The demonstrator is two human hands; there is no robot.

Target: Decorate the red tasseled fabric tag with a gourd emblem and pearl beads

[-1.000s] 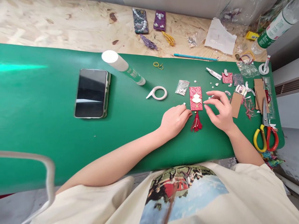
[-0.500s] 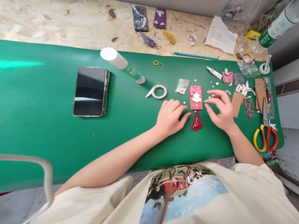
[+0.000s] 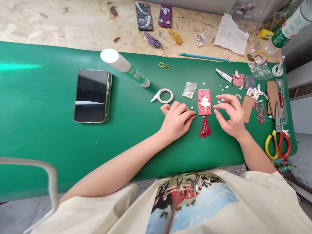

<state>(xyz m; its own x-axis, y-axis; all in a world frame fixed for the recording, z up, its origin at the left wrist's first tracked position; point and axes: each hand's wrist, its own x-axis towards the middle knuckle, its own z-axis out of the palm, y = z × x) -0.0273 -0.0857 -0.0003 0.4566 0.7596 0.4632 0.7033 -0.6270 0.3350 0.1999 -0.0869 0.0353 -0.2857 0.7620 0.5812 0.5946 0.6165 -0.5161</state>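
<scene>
Matt green mat (image 3: 73, 146), rough chipboard tabletop (image 3: 60, 22), glossy glass phone (image 3: 90, 95), patterned red cloth ornament (image 3: 204, 102), plastic-handled scissors (image 3: 278, 143)

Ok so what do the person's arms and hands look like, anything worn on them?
Both forearms are bare; the left hand and right hand show no gloves, rings or watch. Loose cream T-shirt sleeves end near the elbows; the shirt has a printed picture.

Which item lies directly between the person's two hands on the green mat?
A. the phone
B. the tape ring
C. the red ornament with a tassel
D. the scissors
C: the red ornament with a tassel lies between the left hand and the right hand.
</scene>
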